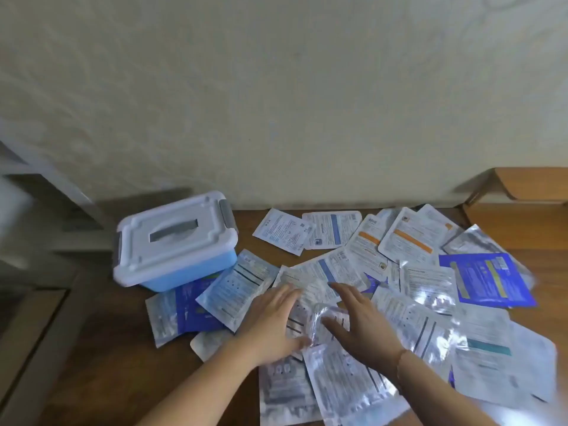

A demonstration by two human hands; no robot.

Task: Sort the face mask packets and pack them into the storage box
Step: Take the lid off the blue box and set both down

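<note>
Several face mask packets (427,281), silver, white and blue, lie scattered and overlapping across the wooden table (101,358). A blue storage box (196,269) with a white latched lid (172,238) stands at the left, lid on. My left hand (270,324) lies flat with straight fingers on the silver packets in the middle of the heap. My right hand (362,324) rests beside it, fingers spread over a crinkled silver packet (319,321) that rises between the two hands. Neither hand visibly grips a packet.
A dark blue packet (488,281) lies at the right, another (196,305) partly under silver ones by the box. A cream wall (276,103) rises right behind the table. A cardboard box (528,186) sits at the far right. A grey frame (46,186) stands at the left.
</note>
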